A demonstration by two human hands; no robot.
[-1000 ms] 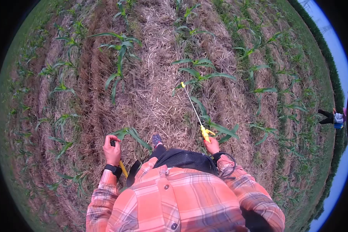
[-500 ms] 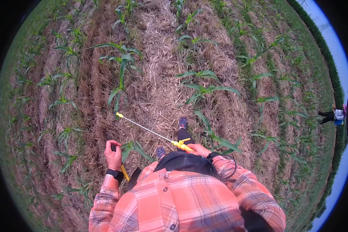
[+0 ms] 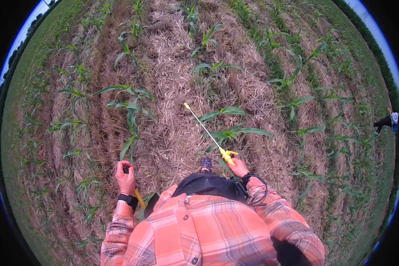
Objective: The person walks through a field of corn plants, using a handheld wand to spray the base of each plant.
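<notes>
My right hand (image 3: 238,168) is closed round the yellow grip of a spray wand (image 3: 203,127). The thin metal tube points forward and left, its yellow nozzle above the straw between two rows of young corn. Just beyond the wand grows a corn plant (image 3: 235,132) with long arching leaves. My left hand (image 3: 126,178) is wrapped round the black end of a pump lever (image 3: 140,199), whose yellow shaft runs back beside my body. A black hose (image 3: 266,188) loops by my right forearm.
Rows of young corn plants (image 3: 132,106) run ahead on both sides, with dry straw (image 3: 173,84) between them. One patterned shoe (image 3: 206,163) shows below me. Far off at the right edge stands another person (image 3: 388,121). A tree line borders the field.
The spray wand has swung right and now points more steeply forward. My right hand has moved slightly right and forward. The plants have shifted toward me, and only one shoe shows.
</notes>
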